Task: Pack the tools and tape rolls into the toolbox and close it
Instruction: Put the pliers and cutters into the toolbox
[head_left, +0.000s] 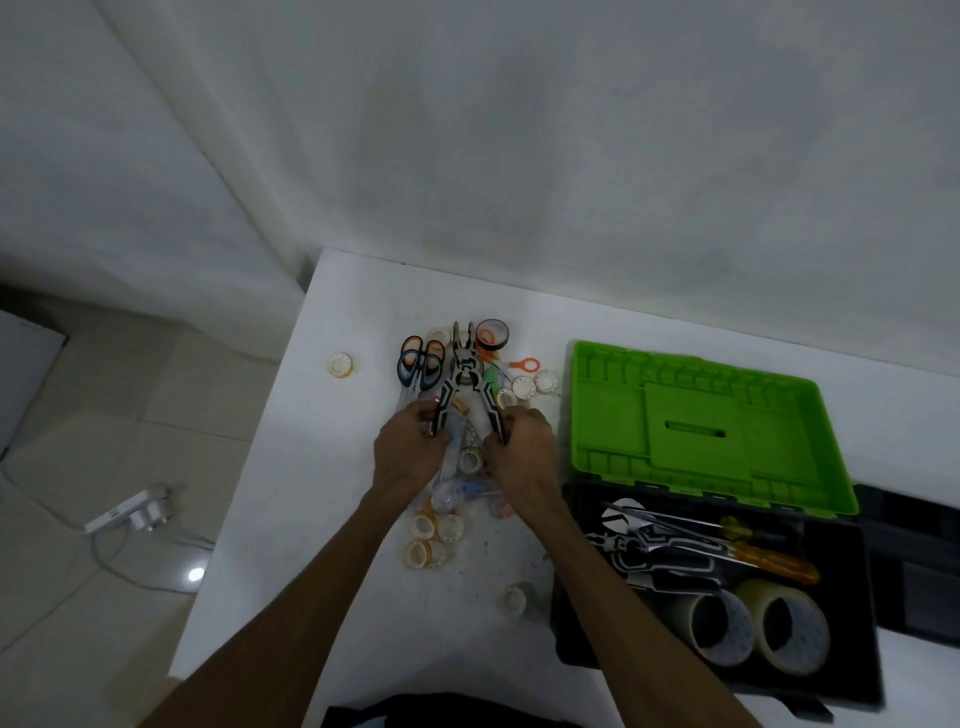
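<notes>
Low right in the frame, the open toolbox (719, 613) already holds two tape rolls (758, 626) and screwdrivers (748, 551). At centre, left hand (410, 447) and right hand (519, 447) each grip a pliers (467, 379) handle; scissors (422, 364) and small rolls (434, 540) remain out.

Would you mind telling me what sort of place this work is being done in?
Probably a plain room in a home or small workspace: a white table pushed against a bare white wall, a tiled floor, and a power strip with a plug lying on it.
</notes>
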